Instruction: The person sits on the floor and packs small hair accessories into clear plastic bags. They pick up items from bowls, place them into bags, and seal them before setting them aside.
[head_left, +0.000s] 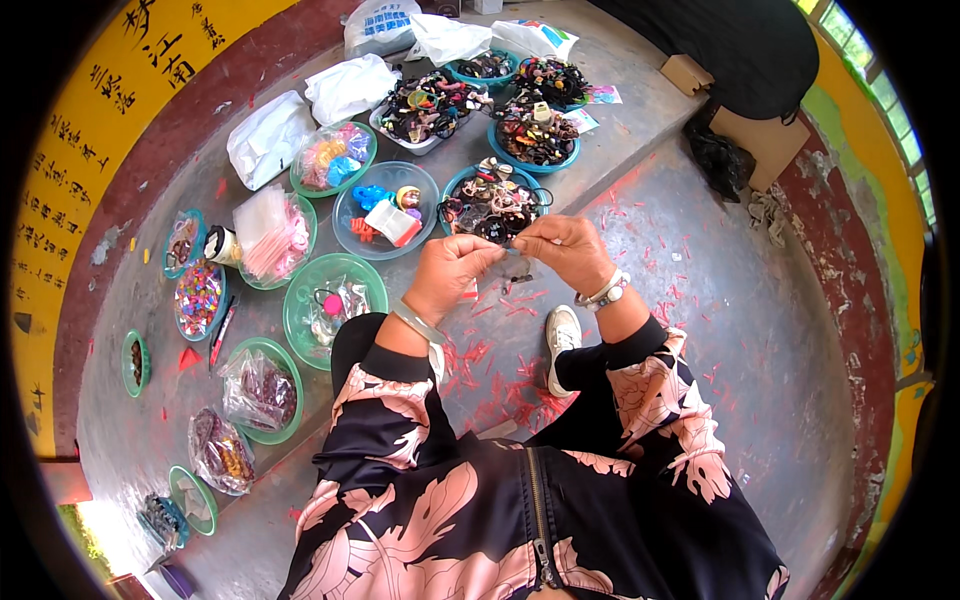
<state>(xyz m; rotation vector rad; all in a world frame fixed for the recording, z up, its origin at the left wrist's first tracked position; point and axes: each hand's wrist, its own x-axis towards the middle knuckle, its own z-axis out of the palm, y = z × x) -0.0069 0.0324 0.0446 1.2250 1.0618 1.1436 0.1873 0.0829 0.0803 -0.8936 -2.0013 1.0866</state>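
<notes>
My left hand (450, 272) and my right hand (572, 250) meet fingertip to fingertip, both pinched closed. Whatever lies between them is too small to make out; something small and dark hangs just below the right fingers. Right behind the hands stands a blue bowl (541, 190) heaped with dark elastic hair ties (490, 205) bearing small charms. Left of it, a clear blue bowl (352, 232) holds a blue item, a doll-like figure and a white-and-red packet (393, 222). Nearer my left forearm, a green bowl (300, 335) contains clear packets and a pink round piece (332, 305).
More hair ties fill a white tub (425, 145) and a blue basin (540, 162) farther back. White plastic bags (268, 140) sit behind. Bowls with bagged pieces (262, 390) line the left of the raised ledge. Red scraps (480, 375) litter the lower floor near my shoe (563, 345).
</notes>
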